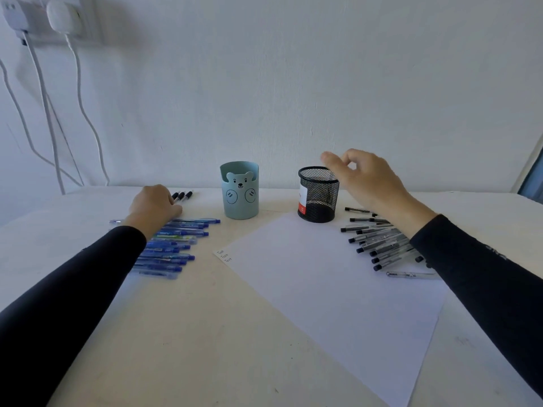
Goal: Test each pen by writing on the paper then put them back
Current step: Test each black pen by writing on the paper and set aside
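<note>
Paper [329, 292], one white sheet, lies turned at an angle on the table [199, 342]. It runs from the middle toward the near right corner. Three small handwritten words [224, 256] sit stacked at its left corner; the rest of the sheet is blank.

Blue pens [173, 245] lie side by side in a row on the left half of the table, tips toward the middle. Black-capped clear pens [379, 240] lie in a looser fan on the right half, just beside the sheet's right edge. One more clear pen [411, 274] lies apart on their near side. Three black-tipped pens [182, 196] lie together close to the far edge, left of centre.

A pale blue bear cup [240, 195] stands upright near the far edge at the middle. A black mesh cup [318, 198] with a red and white label stands to its right, touching the sheet's far corner.

The left hand [154, 205] rests knuckles-up on the table beyond the blue row, against the near ends of the three black-tipped pens. Its fingers are tucked out of sight, so I cannot tell whether it holds them. The right hand [367, 177] hovers just above the mesh cup's right rim. Thumb and forefinger are loosely rounded toward each other, and nothing shows in them. Both arms wear black sleeves [484, 277].

Behind the table is a white wall [293, 83], with chargers [60, 14] plugged in at its upper left and white cables [85, 113] hanging down.
</note>
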`<state>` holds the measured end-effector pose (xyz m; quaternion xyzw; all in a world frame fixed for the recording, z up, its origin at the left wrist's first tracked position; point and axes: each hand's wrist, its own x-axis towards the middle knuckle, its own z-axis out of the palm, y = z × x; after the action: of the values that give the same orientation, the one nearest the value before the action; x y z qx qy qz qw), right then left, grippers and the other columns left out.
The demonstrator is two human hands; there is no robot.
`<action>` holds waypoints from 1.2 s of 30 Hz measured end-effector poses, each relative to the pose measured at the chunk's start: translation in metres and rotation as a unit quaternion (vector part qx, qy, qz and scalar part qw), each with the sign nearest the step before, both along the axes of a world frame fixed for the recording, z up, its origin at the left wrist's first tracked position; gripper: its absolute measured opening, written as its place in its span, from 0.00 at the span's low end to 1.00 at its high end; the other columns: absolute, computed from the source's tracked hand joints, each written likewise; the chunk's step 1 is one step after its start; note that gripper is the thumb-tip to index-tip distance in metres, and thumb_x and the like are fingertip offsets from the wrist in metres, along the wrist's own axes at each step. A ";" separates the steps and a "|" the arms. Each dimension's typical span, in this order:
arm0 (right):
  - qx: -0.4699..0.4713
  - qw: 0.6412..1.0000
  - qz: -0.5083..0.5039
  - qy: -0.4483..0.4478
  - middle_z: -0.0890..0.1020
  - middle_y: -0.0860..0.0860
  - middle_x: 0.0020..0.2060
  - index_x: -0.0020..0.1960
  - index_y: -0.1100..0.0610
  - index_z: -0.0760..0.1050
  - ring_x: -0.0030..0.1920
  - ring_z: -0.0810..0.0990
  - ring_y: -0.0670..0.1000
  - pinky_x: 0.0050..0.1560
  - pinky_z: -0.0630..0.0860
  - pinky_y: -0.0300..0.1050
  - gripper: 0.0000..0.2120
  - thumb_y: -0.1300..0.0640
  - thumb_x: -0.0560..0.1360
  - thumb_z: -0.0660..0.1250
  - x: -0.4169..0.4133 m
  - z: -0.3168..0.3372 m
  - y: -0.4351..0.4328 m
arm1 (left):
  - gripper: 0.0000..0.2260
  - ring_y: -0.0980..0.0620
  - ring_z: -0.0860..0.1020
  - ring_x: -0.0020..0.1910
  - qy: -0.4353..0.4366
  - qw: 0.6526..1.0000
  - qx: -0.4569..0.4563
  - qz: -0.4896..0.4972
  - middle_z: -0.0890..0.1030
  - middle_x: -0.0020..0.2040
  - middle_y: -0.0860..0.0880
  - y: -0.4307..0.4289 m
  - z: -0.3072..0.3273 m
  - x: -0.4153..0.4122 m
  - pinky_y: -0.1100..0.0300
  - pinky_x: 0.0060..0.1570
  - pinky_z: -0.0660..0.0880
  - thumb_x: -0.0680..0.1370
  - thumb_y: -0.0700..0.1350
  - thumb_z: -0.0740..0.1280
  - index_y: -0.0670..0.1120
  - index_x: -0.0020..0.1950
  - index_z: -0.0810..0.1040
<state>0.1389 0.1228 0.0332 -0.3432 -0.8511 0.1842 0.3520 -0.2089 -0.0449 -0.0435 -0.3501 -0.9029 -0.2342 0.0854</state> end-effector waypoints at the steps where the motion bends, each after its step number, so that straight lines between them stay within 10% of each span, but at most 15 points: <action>1: -0.031 0.998 0.020 0.044 0.74 0.47 0.28 0.40 0.56 0.72 0.28 0.69 0.47 0.36 0.66 0.44 0.23 0.36 0.76 0.60 0.000 0.001 0.002 | 0.10 0.40 0.78 0.35 0.001 1.000 -0.002 -0.002 0.82 0.36 0.37 0.000 0.000 0.000 0.54 0.36 0.76 0.72 0.42 0.71 0.34 0.38 0.82; 10: -0.290 0.919 0.215 0.159 0.75 0.49 0.32 0.58 0.58 0.76 0.24 0.59 0.45 0.22 0.56 0.36 0.18 0.44 0.78 0.65 -0.008 0.004 -0.009 | 0.13 0.42 0.78 0.48 0.043 0.999 -0.013 -0.021 0.81 0.51 0.41 -0.001 0.007 0.008 0.53 0.45 0.74 0.77 0.49 0.68 0.39 0.53 0.81; 13: -0.414 0.847 0.260 0.211 0.79 0.53 0.33 0.60 0.60 0.77 0.26 0.72 0.49 0.25 0.70 0.39 0.13 0.57 0.82 0.58 -0.015 -0.006 -0.014 | 0.10 0.45 0.77 0.47 0.078 0.995 0.015 -0.065 0.79 0.50 0.44 -0.002 0.015 0.027 0.54 0.45 0.74 0.78 0.49 0.66 0.43 0.52 0.81; 18: -0.489 0.835 0.246 0.056 0.78 0.56 0.27 0.59 0.62 0.76 0.25 0.75 0.53 0.27 0.72 0.40 0.24 0.49 0.83 0.46 -0.029 -0.035 -0.027 | 0.07 0.52 0.76 0.53 0.081 0.984 -0.021 -0.160 0.76 0.48 0.56 -0.018 0.012 0.066 0.52 0.53 0.75 0.77 0.53 0.66 0.53 0.51 0.80; 22: -0.534 0.774 0.339 0.032 0.84 0.62 0.51 0.63 0.66 0.74 0.48 0.84 0.57 0.46 0.82 0.45 0.19 0.54 0.83 0.54 -0.043 -0.050 -0.042 | 0.18 0.53 0.73 0.56 0.065 0.978 -0.069 -0.184 0.76 0.53 0.55 -0.028 0.004 0.079 0.54 0.55 0.71 0.73 0.66 0.64 0.57 0.55 0.80; 26: -0.418 0.850 0.320 0.010 0.84 0.55 0.39 0.46 0.59 0.78 0.36 0.80 0.49 0.37 0.76 0.39 0.03 0.59 0.76 0.70 -0.064 -0.062 -0.054 | 0.38 0.52 0.71 0.59 0.053 0.969 -0.130 -0.204 0.76 0.59 0.55 -0.030 0.001 0.074 0.54 0.59 0.68 0.60 0.81 0.51 0.61 0.58 0.78; 36: -0.250 0.924 0.288 0.003 0.76 0.51 0.24 0.30 0.55 0.67 0.26 0.71 0.47 0.26 0.64 0.35 0.20 0.53 0.72 0.75 -0.106 -0.076 -0.074 | 0.42 0.51 0.64 0.73 -0.009 0.961 -0.168 -0.219 0.64 0.75 0.55 -0.038 0.004 0.073 0.54 0.68 0.62 0.64 0.76 0.57 0.59 0.75 0.63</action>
<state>0.0328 0.0488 -0.0423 -0.1596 -0.8387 0.4852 0.1888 -0.1360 -0.0826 -0.0393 -0.5466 -0.8312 -0.0952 -0.0366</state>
